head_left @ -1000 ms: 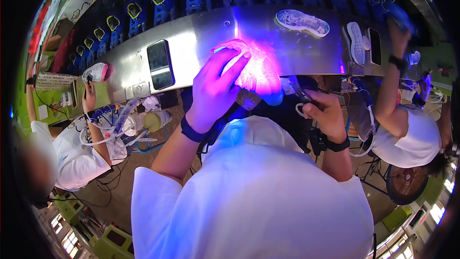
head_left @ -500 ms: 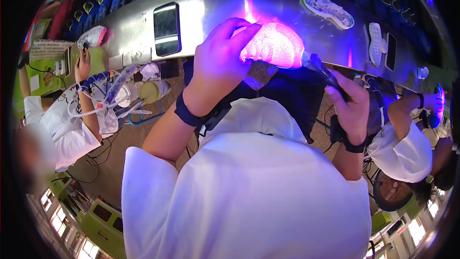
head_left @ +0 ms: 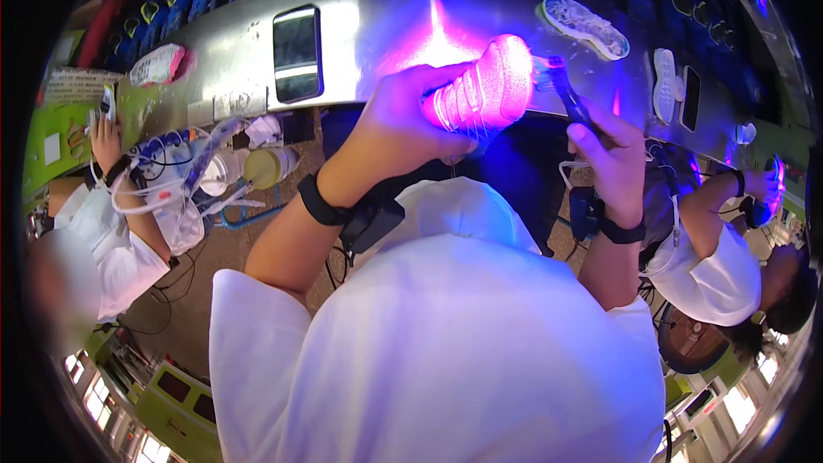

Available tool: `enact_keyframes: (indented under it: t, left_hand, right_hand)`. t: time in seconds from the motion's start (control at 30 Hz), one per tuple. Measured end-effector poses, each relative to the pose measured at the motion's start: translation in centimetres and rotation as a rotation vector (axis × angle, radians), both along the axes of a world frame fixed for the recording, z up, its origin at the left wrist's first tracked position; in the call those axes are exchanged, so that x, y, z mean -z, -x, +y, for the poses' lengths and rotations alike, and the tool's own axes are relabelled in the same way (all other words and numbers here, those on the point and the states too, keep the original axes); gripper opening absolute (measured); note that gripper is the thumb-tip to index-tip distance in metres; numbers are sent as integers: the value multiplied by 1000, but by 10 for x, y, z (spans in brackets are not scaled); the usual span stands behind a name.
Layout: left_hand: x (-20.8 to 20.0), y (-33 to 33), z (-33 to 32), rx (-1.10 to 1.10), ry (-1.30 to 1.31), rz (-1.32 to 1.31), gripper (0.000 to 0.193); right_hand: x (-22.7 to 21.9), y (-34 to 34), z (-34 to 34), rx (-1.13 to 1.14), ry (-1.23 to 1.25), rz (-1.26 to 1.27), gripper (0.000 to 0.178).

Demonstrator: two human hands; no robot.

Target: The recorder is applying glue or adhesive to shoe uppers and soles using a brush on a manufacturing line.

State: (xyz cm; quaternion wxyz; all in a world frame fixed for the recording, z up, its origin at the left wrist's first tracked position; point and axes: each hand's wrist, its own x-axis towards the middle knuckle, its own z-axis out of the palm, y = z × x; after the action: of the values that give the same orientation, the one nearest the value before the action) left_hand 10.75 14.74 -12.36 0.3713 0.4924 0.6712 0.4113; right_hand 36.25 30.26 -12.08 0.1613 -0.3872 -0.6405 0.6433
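Head view: a glowing shoe point(head_left: 497, 84) juts from clamped left fingers point(head_left: 433, 79) toward the brush point(head_left: 567, 93) right fingers point(head_left: 587, 141) grip.

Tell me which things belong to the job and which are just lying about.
In use:
pink-lit shoe in the left grip
brush in the right grip

Apparently lying about:
smartphone on the metal bench
pale shoe sole beyond the brush
white shoe sole farther right

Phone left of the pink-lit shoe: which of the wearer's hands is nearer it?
Left. The left hand holds the shoe, right of the phone; the right hand, holding a brush, is farther right, beyond the shoe.
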Motion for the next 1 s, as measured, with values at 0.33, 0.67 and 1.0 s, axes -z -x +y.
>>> enact_keyframes:
  t: [0.33,0.67,1.0]
  left_hand:
    - [-7,-16,32,78,173,-275,91]
    - [-11,-32,50,-21,307,-679,50]
    - [-2,-32,30,-197,222,-626,35]
  right_hand:
    - [-14,-16,44,-139,-144,-64,34]
    - [26,-34,23,-47,-59,-5,37]
    - [1,-34,13,-135,-1,-135,34]
